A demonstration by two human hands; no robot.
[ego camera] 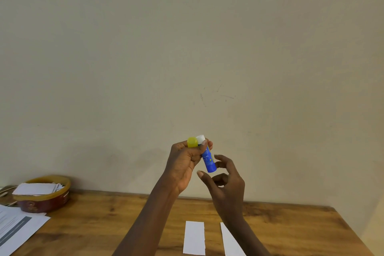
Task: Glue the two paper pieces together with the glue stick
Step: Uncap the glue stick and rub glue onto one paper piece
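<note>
My left hand (pixel 185 162) is raised above the table and holds a blue glue stick (pixel 208 159) upright between thumb and fingers, its white glue tip showing at the top. The yellow cap (pixel 192 142) is pinched in the same hand, right beside the tip. Just below and to the right, my right hand (pixel 225 181) hovers with fingers apart, close to the stick's base, holding nothing. Two white paper strips lie on the wooden table: one (pixel 194 237) near the front middle, the other (pixel 231 241) to its right, partly hidden by my right forearm.
A round red and gold tin (pixel 44 201) with several paper pieces in it stands at the table's back left. Printed sheets (pixel 16 228) lie at the front left. A plain wall rises behind the table (pixel 99 224); its right edge runs diagonally.
</note>
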